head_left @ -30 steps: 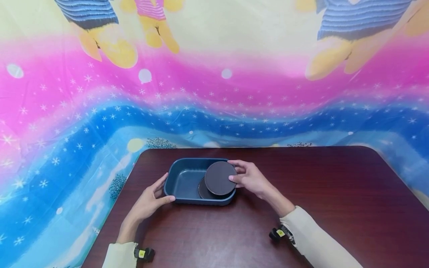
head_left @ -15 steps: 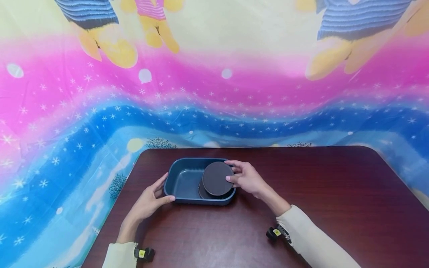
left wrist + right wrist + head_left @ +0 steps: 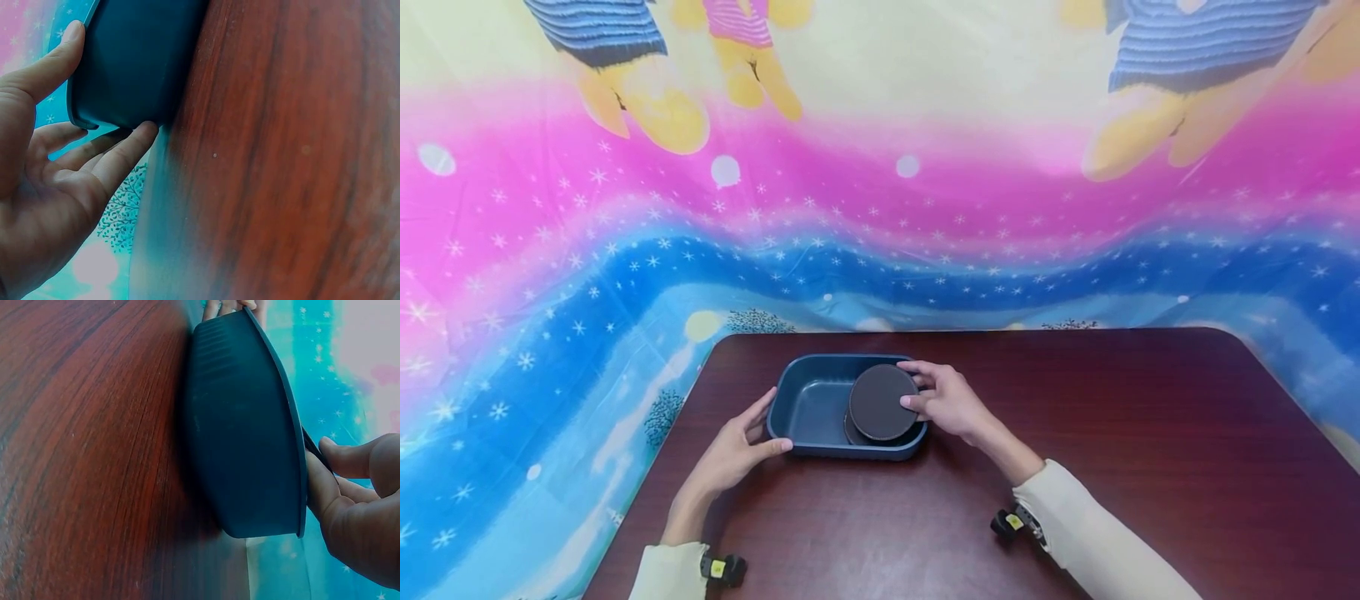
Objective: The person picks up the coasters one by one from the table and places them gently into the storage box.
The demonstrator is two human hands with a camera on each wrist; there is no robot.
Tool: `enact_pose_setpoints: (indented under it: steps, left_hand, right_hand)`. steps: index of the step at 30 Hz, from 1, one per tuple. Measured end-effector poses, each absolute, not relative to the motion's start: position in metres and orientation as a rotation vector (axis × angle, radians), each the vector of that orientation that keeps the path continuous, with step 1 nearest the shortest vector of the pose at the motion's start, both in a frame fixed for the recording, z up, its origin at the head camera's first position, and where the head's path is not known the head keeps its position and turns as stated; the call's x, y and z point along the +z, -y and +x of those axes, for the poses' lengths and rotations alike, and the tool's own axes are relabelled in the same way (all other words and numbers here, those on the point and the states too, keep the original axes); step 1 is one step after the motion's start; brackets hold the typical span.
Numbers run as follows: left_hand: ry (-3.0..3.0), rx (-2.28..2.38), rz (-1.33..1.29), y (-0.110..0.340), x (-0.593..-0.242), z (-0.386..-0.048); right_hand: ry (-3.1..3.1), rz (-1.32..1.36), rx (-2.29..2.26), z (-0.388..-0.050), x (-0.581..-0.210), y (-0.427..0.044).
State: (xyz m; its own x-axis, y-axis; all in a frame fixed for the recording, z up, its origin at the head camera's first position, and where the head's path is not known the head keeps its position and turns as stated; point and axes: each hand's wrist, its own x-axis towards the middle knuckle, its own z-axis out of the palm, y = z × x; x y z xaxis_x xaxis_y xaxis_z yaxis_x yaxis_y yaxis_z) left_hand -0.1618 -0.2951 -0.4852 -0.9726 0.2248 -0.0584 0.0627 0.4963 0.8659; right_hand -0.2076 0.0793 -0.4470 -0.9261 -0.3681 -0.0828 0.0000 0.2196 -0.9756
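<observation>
A dark blue rectangular container with rounded corners stands on the table in the head view. My left hand holds its left end, thumb on the near rim and fingers along the end wall; the left wrist view shows this grip close up. With my right hand I pinch a dark brown round coaster, thumb on top, over the container's right part. Beneath it another round coaster lies inside, mostly hidden. The right wrist view shows the held coaster's edge slanting at the rim.
The dark red wooden table extends to both sides and in front of the container. Behind it hangs a colourful printed cloth. Small black wrist cameras sit at both cuffs.
My right hand has shifted slightly left with the coaster, which now covers more of the one below. The left hand and the container have stayed put.
</observation>
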Motion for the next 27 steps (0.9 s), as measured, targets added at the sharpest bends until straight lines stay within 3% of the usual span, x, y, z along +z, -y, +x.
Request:
enact_pose_setpoints:
  steps: [15,27]
  left_hand:
    - [-2.581,1.465,0.23,0.295,-0.483,-0.162]
    - [-2.58,1.46,0.233,0.296,-0.483,-0.16]
  right_hand:
    - [-2.393,-0.379,-1.585,-0.211,-0.444,-0.07]
    - [-2.737,-0.65,-1.185,-0.201,-0.431,-0.077]
